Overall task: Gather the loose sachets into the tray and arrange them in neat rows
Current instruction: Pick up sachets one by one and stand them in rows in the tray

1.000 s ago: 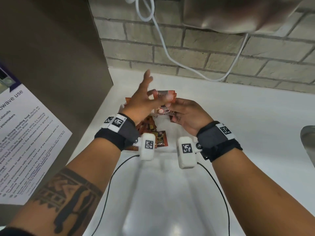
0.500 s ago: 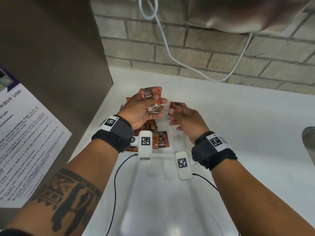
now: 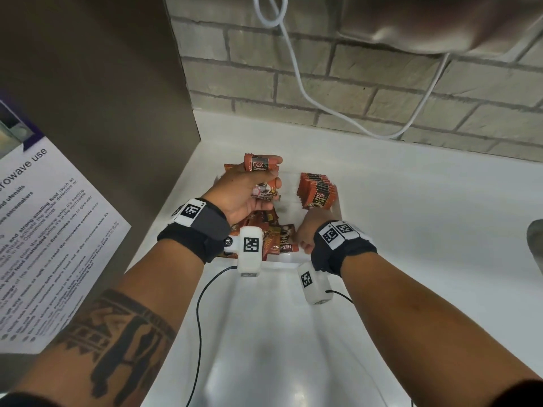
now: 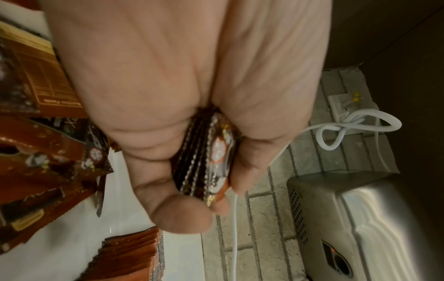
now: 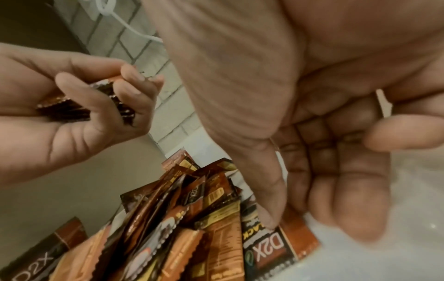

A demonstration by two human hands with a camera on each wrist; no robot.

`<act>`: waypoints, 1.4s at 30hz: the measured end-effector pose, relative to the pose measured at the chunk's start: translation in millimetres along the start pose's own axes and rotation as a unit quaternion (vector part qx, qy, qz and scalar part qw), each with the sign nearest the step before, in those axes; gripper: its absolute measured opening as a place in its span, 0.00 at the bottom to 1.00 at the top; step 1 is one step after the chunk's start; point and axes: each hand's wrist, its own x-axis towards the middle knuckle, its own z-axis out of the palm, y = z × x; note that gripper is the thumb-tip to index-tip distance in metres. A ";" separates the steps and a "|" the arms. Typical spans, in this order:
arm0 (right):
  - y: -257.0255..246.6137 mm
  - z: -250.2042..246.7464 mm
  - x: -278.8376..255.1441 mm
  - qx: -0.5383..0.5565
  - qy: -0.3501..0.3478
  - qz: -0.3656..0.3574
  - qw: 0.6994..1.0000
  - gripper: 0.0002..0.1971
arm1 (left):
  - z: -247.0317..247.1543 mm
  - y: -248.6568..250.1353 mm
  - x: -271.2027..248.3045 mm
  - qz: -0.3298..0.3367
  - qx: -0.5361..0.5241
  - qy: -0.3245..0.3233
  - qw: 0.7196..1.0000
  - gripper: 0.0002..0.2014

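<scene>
My left hand is raised over the tray and grips a stack of orange-brown sachets between thumb and fingers; the left wrist view shows the stack's crimped edges. A neat row of sachets stands on edge at the right side of the clear tray. Loose sachets lie heaped at the tray's near left. My right hand is down at that heap, fingers relaxed, and its thumb tip touches a face-up D2X sachet. It holds nothing.
A grey appliance side with a printed microwave notice walls off the left. Behind the tray are a brick wall, a hanging white cable and a steel dryer overhead. A sink edge shows at the far right.
The stack, held between both hands a second ago, is now in my left hand alone. My right hand let go and dropped down and toward me to the loose heap.
</scene>
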 end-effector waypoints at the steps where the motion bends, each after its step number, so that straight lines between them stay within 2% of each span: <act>1: 1.5 0.0 0.9 0.022 -0.009 -0.007 1.000 0.12 | -0.8 0.1 -0.3 -0.002 0.001 -0.001 1.000 0.13; 2: 2.5 0.1 0.5 0.056 0.001 -0.018 0.998 0.06 | -1.6 0.2 -0.7 -0.005 0.001 -0.003 1.000 0.13; 4: 2.7 0.1 -3.1 0.063 0.002 -0.017 0.998 0.03 | -3.3 -0.3 -1.1 -0.012 0.000 -0.006 1.000 0.13; 6: 2.4 -0.4 -4.8 0.041 -0.014 0.011 0.999 0.10 | -4.8 -1.4 -0.9 -0.021 -0.003 -0.009 1.000 0.14; 7: 0.7 -2.0 -5.1 0.077 -0.020 0.015 0.997 0.11 | -5.2 -2.1 -0.5 -0.027 -0.006 -0.012 1.000 0.15; 9: 2.7 -7.2 -9.7 0.140 -0.029 0.008 0.990 0.11 | -5.1 -3.6 0.5 -0.040 -0.010 -0.020 0.999 0.17; 11: 7.2 -12.9 -18.2 0.144 -0.033 0.007 0.989 0.09 | -3.9 -5.1 1.4 -0.051 -0.008 -0.023 0.998 0.17; 15: 16.4 -27.1 -33.0 0.066 0.027 -0.079 0.994 0.11 | -0.2 -8.6 4.8 -0.067 0.018 -0.019 0.997 0.18; 19: 21.6 -35.8 -49.8 0.111 0.113 -0.160 0.974 0.11 | 7.4 -9.5 6.1 -0.077 0.049 -0.001 0.996 0.18; 21: 23.0 -40.9 -58.5 0.134 0.155 -0.201 0.958 0.04 | 12.5 -8.5 5.1 -0.082 0.083 0.012 0.993 0.24; 24: 20.1 -48.5 -71.8 0.170 0.173 -0.269 0.932 0.06 | 17.6 -7.9 1.1 -0.088 0.149 -0.026 0.984 0.32; 26: 17.5 -52.2 -78.0 0.229 0.173 -0.302 0.909 0.04 | 21.7 -8.6 -3.6 -0.096 0.174 -0.091 0.976 0.27; 29: 15.3 -57.7 -87.9 0.294 0.174 -0.321 0.883 0.09 | 32.7 -12.1 -9.3 -0.087 0.158 -0.161 0.970 0.14; 35: 26.1 -61.8 -93.4 0.348 0.189 -0.352 0.848 0.09 | 53.7 -16.0 -13.1 -0.034 0.132 -0.147 0.980 0.07; 38: 38.1 -67.0 -88.4 0.337 0.192 -0.361 0.848 0.08 | 59.7 -18.1 -16.3 -0.021 0.099 -0.145 0.984 0.11; 42: 46.8 -71.3 -86.4 0.326 0.185 -0.373 0.848 0.07 | 72.1 -23.2 -18.8 -0.007 0.106 -0.139 0.985 0.18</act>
